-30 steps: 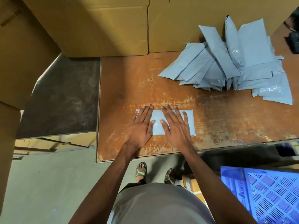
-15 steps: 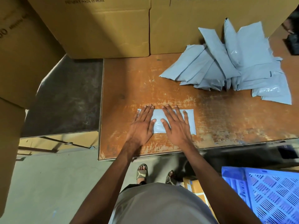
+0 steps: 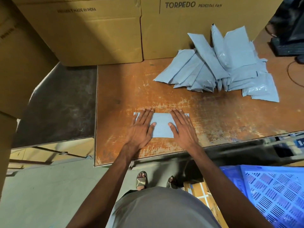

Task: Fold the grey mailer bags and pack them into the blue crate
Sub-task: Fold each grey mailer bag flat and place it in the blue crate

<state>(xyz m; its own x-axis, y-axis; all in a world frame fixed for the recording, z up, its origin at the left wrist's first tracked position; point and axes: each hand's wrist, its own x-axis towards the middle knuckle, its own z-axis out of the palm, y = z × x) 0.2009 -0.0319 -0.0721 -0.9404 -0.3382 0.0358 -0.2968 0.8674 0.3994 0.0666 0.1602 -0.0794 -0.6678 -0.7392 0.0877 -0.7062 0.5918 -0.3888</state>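
Pressed flat near the front edge of the worn orange wooden table (image 3: 213, 122): folded grey plastic mailer bag (image 3: 162, 125), under left hand (image 3: 140, 129) and right hand (image 3: 183, 129), fingers straight, palms apart. Behind, pile of grey mailers (image 3: 218, 69). Below right, blue slotted plastic crate (image 3: 271, 193).

Left hand (image 3: 139, 129): flat, fingers straight, pressing the left end of the folded bag (image 3: 162, 125).
Right hand (image 3: 183, 129): flat on the right end of the same bag.
Table (image 3: 213, 119): worn orange top.
Bag pile (image 3: 218, 68): at the far right, against a cardboard box (image 3: 197, 27).
Crate (image 3: 276, 193): blue, low on the right.
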